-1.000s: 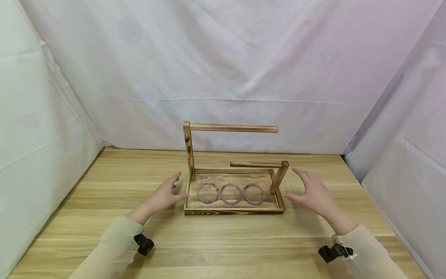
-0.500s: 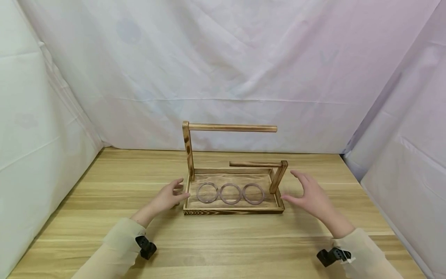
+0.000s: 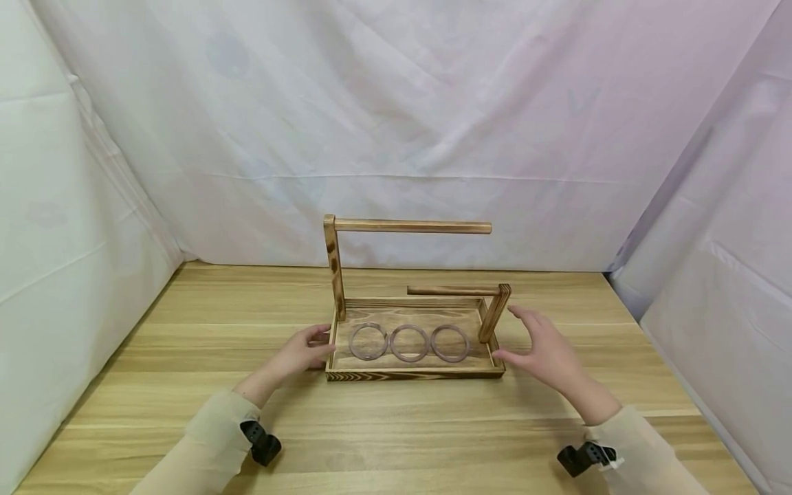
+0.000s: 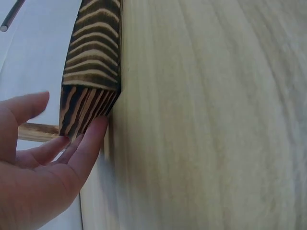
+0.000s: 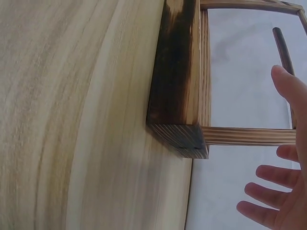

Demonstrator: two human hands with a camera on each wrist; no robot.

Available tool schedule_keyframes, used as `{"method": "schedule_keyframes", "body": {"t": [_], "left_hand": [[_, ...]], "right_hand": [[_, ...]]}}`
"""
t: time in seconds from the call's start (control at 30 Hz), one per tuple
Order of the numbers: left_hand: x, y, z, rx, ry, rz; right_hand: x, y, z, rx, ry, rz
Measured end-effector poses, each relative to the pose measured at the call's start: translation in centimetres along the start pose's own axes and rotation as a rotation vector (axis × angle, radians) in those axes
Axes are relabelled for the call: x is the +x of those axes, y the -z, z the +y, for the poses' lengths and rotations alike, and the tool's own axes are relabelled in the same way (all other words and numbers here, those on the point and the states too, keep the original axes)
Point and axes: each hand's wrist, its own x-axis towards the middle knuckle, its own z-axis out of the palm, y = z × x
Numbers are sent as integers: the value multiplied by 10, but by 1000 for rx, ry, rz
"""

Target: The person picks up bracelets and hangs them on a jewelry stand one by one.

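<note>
A wooden tray stand [image 3: 414,376] sits on the table, with a tall post [image 3: 336,275] at its left end and a shorter one [image 3: 495,315] at its right. Three clear, pale purple rings lie in a row inside: left ring [image 3: 369,359], middle ring [image 3: 410,361], right ring [image 3: 451,362]. My left hand [image 3: 300,353] touches the tray's outer left end with its fingertips; the left wrist view shows its thumb apart from the wood. My right hand [image 3: 547,352] is spread beside the right end, its thumb near the rim and its fingers off the wood.
From the tall post a long bar [image 3: 414,226] reaches right, with a free end. A shorter bar [image 3: 454,291] reaches left from the low post. White cloth [image 3: 408,124] hangs behind and at both sides of the wood-grain table [image 3: 396,433].
My left hand's fingers have come in against the tray's left end. My right hand has shifted left, closer to the right end. The stand and rings lie as before.
</note>
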Motion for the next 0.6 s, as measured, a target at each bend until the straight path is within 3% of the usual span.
{"method": "schedule_keyframes", "body": {"t": [0.33,0.6], "left_hand": [[-3,-2,0,-66,-8,-15],[-4,-2,2,-71,-2,-10]], "right_hand": [[-3,-9,-2,14,13,25],[-6,-19,-9,23,75,60]]}}
